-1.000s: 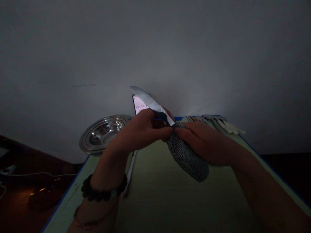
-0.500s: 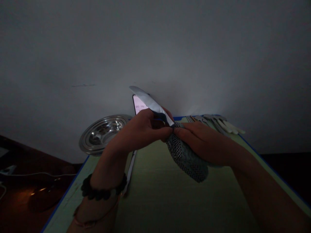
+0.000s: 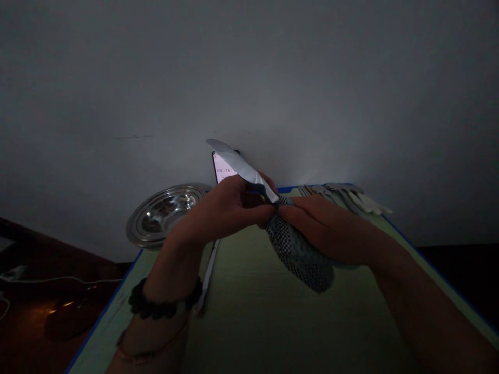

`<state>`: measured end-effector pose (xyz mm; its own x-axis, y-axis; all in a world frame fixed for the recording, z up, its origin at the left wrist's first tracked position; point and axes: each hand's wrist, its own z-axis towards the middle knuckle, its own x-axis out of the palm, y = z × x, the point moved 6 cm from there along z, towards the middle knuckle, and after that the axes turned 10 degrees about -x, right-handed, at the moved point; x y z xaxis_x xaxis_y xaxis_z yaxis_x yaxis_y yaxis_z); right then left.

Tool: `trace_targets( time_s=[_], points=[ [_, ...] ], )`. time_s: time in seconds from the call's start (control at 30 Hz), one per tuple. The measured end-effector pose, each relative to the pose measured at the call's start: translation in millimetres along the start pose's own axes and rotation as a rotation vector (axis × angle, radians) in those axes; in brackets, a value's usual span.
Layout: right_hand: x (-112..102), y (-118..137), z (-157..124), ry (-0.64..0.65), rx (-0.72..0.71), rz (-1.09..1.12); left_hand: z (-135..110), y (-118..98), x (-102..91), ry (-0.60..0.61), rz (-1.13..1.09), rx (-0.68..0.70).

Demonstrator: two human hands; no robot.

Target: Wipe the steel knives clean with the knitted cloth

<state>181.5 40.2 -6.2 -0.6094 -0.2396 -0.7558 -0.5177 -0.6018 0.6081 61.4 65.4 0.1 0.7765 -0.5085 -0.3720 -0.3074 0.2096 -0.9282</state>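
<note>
My left hand [image 3: 228, 210] is closed around the lower part of a table knife [image 3: 237, 163], whose shiny blade points up and to the left. My right hand [image 3: 323, 223] is closed on a checked grey cloth [image 3: 300, 254] that wraps the knife where blade meets handle; the cloth hangs down below my palm. Both hands meet above the pale green table [image 3: 253, 311]. A dark bead bracelet sits on my left wrist.
A steel bowl [image 3: 166, 213] stands at the table's far left corner. A phone [image 3: 224, 169] with a lit timer leans on the wall behind the knife. Several pieces of cutlery [image 3: 346, 200] lie in a row at the far right. Another long utensil [image 3: 206, 275] lies under my left forearm.
</note>
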Motion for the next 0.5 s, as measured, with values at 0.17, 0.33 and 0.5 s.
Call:
trace_targets(
  time_s=[0.17, 0.33, 0.5],
  points=[
    [-0.3, -0.6, -0.6, -0.001, 0.016, -0.015, 0.0, -0.1, -0.2, -0.012, 0.004, 0.001],
    [-0.2, -0.3, 0.5, 0.005, 0.018, -0.003, 0.6, 1.2, -0.2, -0.009, -0.003, -0.007],
    [-0.2, -0.2, 1.1, 0.011, 0.005, -0.002, 0.2, 0.6, -0.2, -0.011, 0.008, 0.004]
  ],
)
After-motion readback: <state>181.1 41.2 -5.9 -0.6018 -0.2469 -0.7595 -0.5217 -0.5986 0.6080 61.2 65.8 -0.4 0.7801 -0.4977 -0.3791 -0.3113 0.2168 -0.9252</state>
